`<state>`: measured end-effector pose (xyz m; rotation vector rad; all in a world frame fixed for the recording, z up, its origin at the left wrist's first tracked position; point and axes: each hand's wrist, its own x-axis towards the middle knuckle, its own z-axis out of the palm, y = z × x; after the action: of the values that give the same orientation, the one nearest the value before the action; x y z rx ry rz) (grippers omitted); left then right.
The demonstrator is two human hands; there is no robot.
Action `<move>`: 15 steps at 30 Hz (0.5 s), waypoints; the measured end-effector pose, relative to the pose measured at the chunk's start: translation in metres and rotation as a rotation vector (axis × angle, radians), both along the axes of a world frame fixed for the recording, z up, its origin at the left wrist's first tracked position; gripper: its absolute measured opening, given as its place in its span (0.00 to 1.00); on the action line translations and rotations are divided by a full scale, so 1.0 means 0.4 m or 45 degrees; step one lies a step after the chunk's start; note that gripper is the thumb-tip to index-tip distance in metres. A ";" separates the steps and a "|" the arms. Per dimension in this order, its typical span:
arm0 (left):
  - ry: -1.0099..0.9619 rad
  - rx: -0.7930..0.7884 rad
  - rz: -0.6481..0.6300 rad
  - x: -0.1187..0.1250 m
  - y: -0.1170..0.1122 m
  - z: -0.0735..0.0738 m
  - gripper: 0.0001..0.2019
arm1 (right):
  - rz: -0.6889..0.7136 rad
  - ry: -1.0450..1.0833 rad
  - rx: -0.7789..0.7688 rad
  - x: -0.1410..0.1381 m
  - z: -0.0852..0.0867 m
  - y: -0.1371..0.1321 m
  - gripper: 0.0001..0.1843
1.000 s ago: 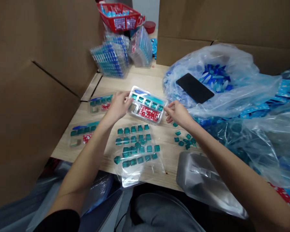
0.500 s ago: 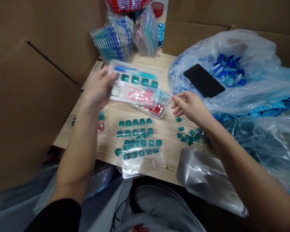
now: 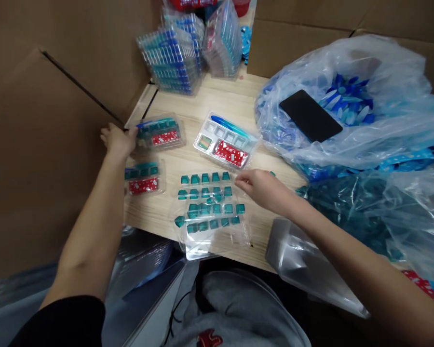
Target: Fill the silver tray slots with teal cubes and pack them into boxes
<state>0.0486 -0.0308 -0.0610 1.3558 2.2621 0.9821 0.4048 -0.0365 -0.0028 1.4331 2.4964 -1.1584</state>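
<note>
My left hand (image 3: 118, 140) is at the left edge of a clear blister tray (image 3: 183, 137) holding teal cubes, a blue pen-shaped piece and a red patterned packet. Its fingers are apart, and the thumb is close to the tray's rim. My right hand (image 3: 265, 190) has its fingertips pinched together beside rows of teal cubes (image 3: 205, 193) on clear plastic trays (image 3: 202, 249). Whatever is in the pinch, if anything, is hidden. Just beyond it lies another blister tray (image 3: 207, 127) with a blue pen-shaped piece, a red packet and bare cube pockets.
Another filled tray (image 3: 143, 184) lies at the left. Stacks of filled trays (image 3: 173, 62) stand at the back. To the right are a plastic bag (image 3: 390, 62) of blue pieces, a black phone (image 3: 311, 115) and clear packaging (image 3: 304, 260). Cardboard (image 3: 75, 58) walls the left side.
The tray in my left hand was lowered leftward onto the table, and its fingers have parted from it. My right hand moved left and nearer, over the loose cubes to the rows.
</note>
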 end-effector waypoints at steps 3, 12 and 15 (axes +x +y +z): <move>0.115 0.024 -0.077 0.082 -0.076 0.029 0.38 | 0.022 0.003 -0.020 -0.011 -0.020 -0.013 0.09; 0.368 -0.431 -0.955 0.364 -0.212 0.043 0.38 | -0.055 0.248 -0.196 -0.036 -0.059 -0.013 0.14; 0.394 -0.379 -0.945 0.338 -0.200 0.058 0.25 | -0.098 0.354 -0.257 -0.039 -0.043 -0.022 0.14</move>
<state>0.1838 -0.1110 -0.0378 2.0607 1.7252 0.1896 0.3892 -0.0454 -0.0201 1.4110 2.4168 -1.6751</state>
